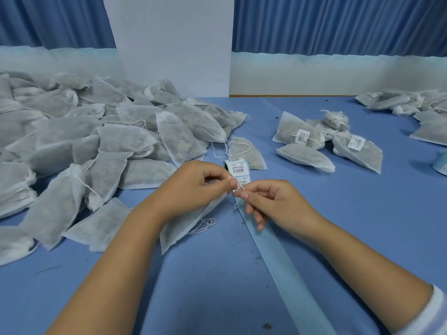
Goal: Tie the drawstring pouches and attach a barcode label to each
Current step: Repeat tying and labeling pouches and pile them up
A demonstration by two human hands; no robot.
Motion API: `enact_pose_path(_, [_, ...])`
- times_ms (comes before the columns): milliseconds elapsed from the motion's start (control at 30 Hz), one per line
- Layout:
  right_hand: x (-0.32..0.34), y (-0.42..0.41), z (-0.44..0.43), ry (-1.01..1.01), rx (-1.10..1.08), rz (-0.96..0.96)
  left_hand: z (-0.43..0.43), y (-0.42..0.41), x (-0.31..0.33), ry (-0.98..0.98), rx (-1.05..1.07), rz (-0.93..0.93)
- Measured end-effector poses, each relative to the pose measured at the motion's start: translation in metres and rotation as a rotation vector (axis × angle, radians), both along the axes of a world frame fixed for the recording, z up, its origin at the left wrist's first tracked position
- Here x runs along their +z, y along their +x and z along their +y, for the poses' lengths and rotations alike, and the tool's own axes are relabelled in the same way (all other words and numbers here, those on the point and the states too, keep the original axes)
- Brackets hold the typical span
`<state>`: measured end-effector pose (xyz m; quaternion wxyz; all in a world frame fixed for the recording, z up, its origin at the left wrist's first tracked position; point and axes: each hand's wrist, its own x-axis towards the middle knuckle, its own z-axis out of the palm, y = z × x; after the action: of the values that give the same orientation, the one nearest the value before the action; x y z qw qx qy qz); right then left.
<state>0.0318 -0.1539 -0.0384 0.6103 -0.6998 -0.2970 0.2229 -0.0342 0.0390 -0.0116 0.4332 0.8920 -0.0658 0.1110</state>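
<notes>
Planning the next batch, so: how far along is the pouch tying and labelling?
Done: a few white fabric pouches bearing barcode labels lie at the right. In hand: the left hand and right hand pinch the white drawstring of one pouch, beside the strip of barcode labels. Remaining: the large heap of unlabelled white pouches on the left, most of the job.

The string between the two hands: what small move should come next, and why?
Probably draw the hands apart to tighten the knot. The left hand and right hand each pinch the string, which shows a small loose loop between the fingertips, above the pouch. The labels lie just behind, so labelling likely follows.
</notes>
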Motion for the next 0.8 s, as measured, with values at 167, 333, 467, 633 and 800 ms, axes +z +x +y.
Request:
enact_pose_path(167, [0.007, 0.004, -0.002, 0.15, -0.146, 0.076, 0.005, -0.002, 0.004, -0.093, -0.07, 0.147])
enact_pose_path(333, [0.009, 0.006, -0.004, 0.201, -0.067, 0.256, -0.003, -0.005, 0.007, -0.216, -0.166, 0.188])
enact_pose_path(467, [-0.001, 0.002, 0.001, 0.081, -0.166, -0.052, -0.006, -0.009, 0.01, -0.434, -0.204, 0.117])
enact_pose_path(633, [-0.009, -0.005, 0.001, -0.058, -0.145, -0.526, -0.011, -0.006, 0.008, -0.371, -0.064, 0.093])
enact_pose_path(800, [-0.008, -0.001, -0.004, -0.178, -0.131, -0.716, -0.003, -0.003, 0.003, -0.035, 0.032, 0.165])
